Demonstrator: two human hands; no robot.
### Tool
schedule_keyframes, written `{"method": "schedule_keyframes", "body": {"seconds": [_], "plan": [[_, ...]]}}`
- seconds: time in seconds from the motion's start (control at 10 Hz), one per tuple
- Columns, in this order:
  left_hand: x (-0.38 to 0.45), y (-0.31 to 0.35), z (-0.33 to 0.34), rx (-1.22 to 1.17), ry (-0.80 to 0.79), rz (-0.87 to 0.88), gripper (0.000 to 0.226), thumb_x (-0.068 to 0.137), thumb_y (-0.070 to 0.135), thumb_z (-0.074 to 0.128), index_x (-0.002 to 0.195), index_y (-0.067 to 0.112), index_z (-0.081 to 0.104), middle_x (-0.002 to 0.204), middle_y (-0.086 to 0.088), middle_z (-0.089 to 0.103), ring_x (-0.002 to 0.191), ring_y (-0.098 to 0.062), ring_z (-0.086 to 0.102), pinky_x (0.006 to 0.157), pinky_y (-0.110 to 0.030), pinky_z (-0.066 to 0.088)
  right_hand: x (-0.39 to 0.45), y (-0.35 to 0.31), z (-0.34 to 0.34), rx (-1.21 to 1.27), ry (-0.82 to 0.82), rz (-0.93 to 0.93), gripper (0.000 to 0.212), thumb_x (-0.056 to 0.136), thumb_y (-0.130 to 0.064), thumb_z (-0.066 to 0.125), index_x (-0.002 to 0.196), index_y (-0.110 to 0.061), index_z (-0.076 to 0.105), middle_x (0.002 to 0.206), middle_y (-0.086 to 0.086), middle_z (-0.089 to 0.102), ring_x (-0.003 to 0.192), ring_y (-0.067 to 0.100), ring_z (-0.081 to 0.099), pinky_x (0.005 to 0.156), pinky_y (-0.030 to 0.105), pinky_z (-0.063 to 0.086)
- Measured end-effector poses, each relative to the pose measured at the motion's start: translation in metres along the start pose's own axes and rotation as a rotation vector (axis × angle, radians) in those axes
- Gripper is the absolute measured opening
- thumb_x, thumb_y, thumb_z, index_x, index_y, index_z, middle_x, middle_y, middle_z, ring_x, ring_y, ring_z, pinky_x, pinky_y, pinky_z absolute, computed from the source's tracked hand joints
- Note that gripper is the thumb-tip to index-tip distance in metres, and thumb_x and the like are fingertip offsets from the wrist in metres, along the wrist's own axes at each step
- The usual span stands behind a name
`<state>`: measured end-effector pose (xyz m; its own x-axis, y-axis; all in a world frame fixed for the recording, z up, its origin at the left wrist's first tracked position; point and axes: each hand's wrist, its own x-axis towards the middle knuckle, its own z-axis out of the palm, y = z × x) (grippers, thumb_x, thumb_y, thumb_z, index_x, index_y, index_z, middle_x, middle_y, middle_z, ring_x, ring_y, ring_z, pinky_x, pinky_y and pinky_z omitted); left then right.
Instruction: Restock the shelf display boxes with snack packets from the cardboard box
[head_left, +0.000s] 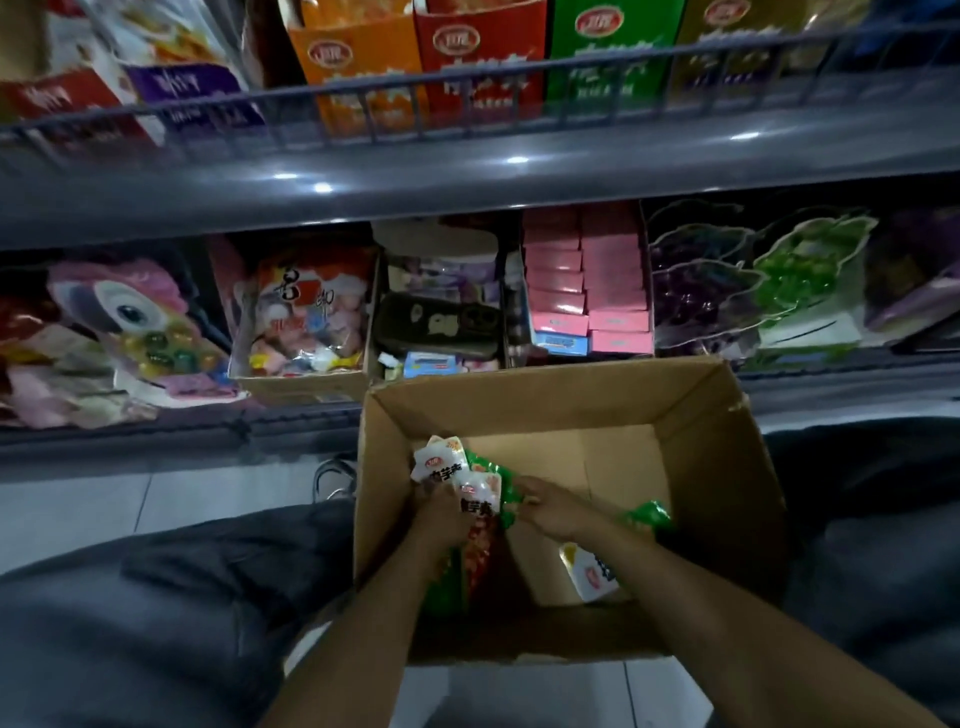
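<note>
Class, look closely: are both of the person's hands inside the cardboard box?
Yes: the left hand and right hand both reach inside the cardboard box, handling snack packets.

We see our left hand (441, 512) holding snack packets (457, 475) inside the cardboard box (727, 467), our right hand (553, 506) touching them.

Cardboard box (717, 467) open-topped, right half bare — shelf edge (467, 171) overhangs display boxes (467, 67)
</note>
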<state>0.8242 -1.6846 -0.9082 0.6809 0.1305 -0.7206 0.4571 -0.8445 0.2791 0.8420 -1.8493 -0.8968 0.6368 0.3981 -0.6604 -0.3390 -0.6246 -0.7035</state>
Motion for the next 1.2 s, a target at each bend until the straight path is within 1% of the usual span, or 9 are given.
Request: {"method": "schedule_keyframes", "body": {"seconds": [0.1, 0.2, 0.3, 0.5, 0.6, 0.7, 0.9, 1.1, 1.2], "plan": [[0.003, -0.005, 0.008, -0.279, 0.036, -0.134, 0.062, 0.089, 0.01, 0.063, 0.142, 0.0, 0.033, 0.139, -0.018, 0.047, 0.126, -0.03, 0.049, 0.091, -0.024, 0.042, 0.012, 0.005, 0.006, 0.103, 0.063, -0.008, 0.027, 0.096, -0.007, 0.049, 0.12, -0.015, 0.059, 0.109, -0.003, 0.061, 0.099, 0.01, 0.054, 0.068, 0.008, 0.039], [0.002, 0.0, 0.007, -0.367, 0.084, -0.114, 0.085, 0.073, 0.012, 0.08, 0.142, 0.001, 0.032, 0.141, -0.019, 0.044, 0.127, -0.032, 0.047, 0.1, -0.031, 0.042, 0.022, 0.016, 0.008, 0.106, 0.173, 0.024, 0.015, 0.096, -0.014, 0.052, 0.094, -0.017, 0.067, 0.082, -0.002, 0.061, 0.076, 0.012, 0.053, 0.056, 0.013, 0.033], [0.002, 0.008, 0.012, -0.446, 0.136, -0.132, 0.098, 0.065, 0.003, 0.085, 0.142, -0.001, 0.025, 0.139, -0.016, 0.039, 0.127, -0.03, 0.042, 0.093, -0.026, 0.036, 0.025, 0.022, 0.005, 0.123, 0.289, 0.059, 0.023, 0.093, -0.011, 0.056, 0.112, -0.003, 0.066, 0.1, 0.015, 0.066, 0.092, 0.027, 0.061, 0.063, 0.02, 0.039], [0.011, 0.02, 0.02, -0.6, 0.122, -0.211, 0.09, 0.056, 0.018, 0.091, 0.129, 0.004, 0.041, 0.121, -0.012, 0.062, 0.11, -0.029, 0.061, 0.088, -0.034, 0.051, 0.029, 0.033, 0.003, 0.157, 0.3, 0.135, 0.036, 0.094, -0.013, 0.055, 0.128, -0.003, 0.056, 0.134, 0.012, 0.054, 0.118, 0.022, 0.054, 0.085, 0.017, 0.04], [0.02, 0.017, 0.025, -0.695, 0.066, -0.231, 0.083, 0.044, 0.026, 0.095, 0.116, 0.008, 0.057, 0.114, -0.008, 0.065, 0.103, -0.028, 0.064, 0.085, -0.036, 0.054, 0.027, 0.038, -0.003, 0.278, 0.345, 0.192, 0.03, 0.095, -0.009, 0.052, 0.124, -0.003, 0.06, 0.132, 0.013, 0.056, 0.119, 0.024, 0.054, 0.089, 0.021, 0.041], [0.018, 0.014, 0.019, -0.84, -0.001, -0.216, 0.064, 0.055, 0.008, 0.09, 0.112, 0.006, 0.061, 0.109, -0.009, 0.069, 0.1, -0.027, 0.066, 0.088, -0.041, 0.054, 0.023, 0.036, -0.01, 0.356, 0.348, 0.249, 0.028, 0.096, -0.01, 0.052, 0.119, 0.002, 0.062, 0.128, 0.018, 0.059, 0.117, 0.031, 0.055, 0.095, 0.033, 0.045], [0.006, 0.017, -0.01, -0.946, -0.07, -0.146, 0.035, 0.063, 0.003, 0.086, 0.095, 0.003, 0.071, 0.099, -0.016, 0.073, 0.09, -0.031, 0.07, 0.084, -0.05, 0.056, 0.002, 0.013, -0.023, 0.421, 0.402, 0.168, 0.028, 0.094, -0.015, 0.057, 0.119, -0.004, 0.062, 0.12, 0.005, 0.061, 0.111, 0.024, 0.058, 0.086, 0.031, 0.048], [-0.028, 0.035, -0.054, -0.905, -0.147, 0.02, 0.031, 0.073, 0.005, 0.079, 0.102, 0.003, 0.069, 0.095, -0.011, 0.074, 0.086, -0.027, 0.071, 0.081, -0.039, 0.056, -0.042, -0.023, -0.043, 0.456, 0.379, 0.004, 0.039, 0.089, -0.008, 0.064, 0.126, -0.005, 0.053, 0.113, 0.003, 0.06, 0.107, 0.018, 0.057, 0.064, 0.006, 0.045], [-0.05, 0.046, -0.073, -0.969, -0.149, 0.127, 0.025, 0.079, 0.0, 0.072, 0.104, 0.001, 0.068, 0.091, -0.01, 0.074, 0.075, -0.02, 0.071, 0.065, -0.029, 0.055, -0.068, -0.036, -0.054, 0.504, 0.336, -0.025, 0.035, 0.089, -0.014, 0.064, 0.123, -0.012, 0.056, 0.109, 0.0, 0.063, 0.091, 0.013, 0.062, 0.06, 0.012, 0.048]]}}
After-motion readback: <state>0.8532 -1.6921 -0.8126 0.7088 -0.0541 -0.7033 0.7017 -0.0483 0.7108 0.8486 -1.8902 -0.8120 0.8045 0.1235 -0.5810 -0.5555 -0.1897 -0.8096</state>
